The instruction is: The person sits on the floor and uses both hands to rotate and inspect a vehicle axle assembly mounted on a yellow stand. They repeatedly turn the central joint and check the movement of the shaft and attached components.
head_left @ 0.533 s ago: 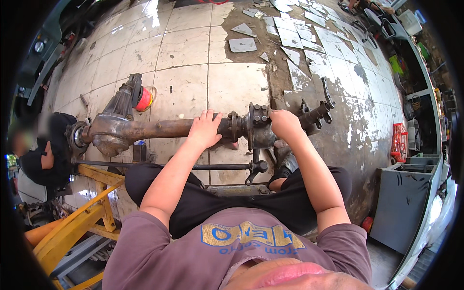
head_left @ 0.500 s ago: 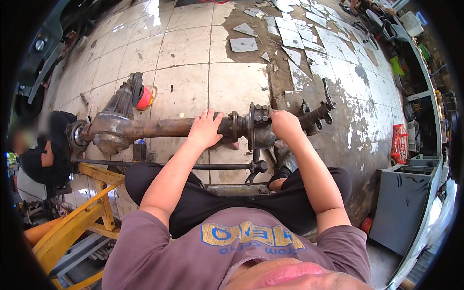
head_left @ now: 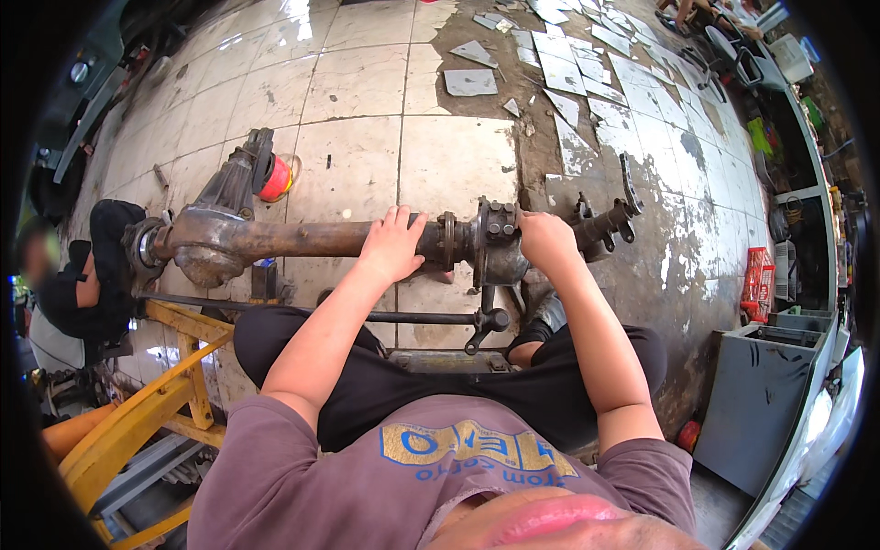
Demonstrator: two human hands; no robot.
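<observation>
A greasy vehicle axle (head_left: 302,239) lies crosswise before me, with a bulging differential housing (head_left: 209,246) toward its left end. My left hand (head_left: 394,246) rests on top of the axle tube, fingers stretched out and slightly apart. Just right of it are a round flange (head_left: 447,237) and a bolted steering knuckle (head_left: 498,220). Against the knuckle's right side, my right hand (head_left: 548,240) is closed with its fingers curled in. Whatever it grips is hidden by the hand. A long steel rod (head_left: 417,317) with a jointed end runs below the axle, close to my legs.
A yellow metal frame (head_left: 165,403) stands at lower left. Beyond it, at the axle's left end, another person (head_left: 73,284) sits. A red and yellow roll (head_left: 275,179) is near the housing. Broken tiles (head_left: 559,73) litter the far floor; a grey cabinet (head_left: 756,403) stands right.
The view has shifted slightly. Both my hands keep the same places on the axle and knuckle. The person at the left has changed posture a little.
</observation>
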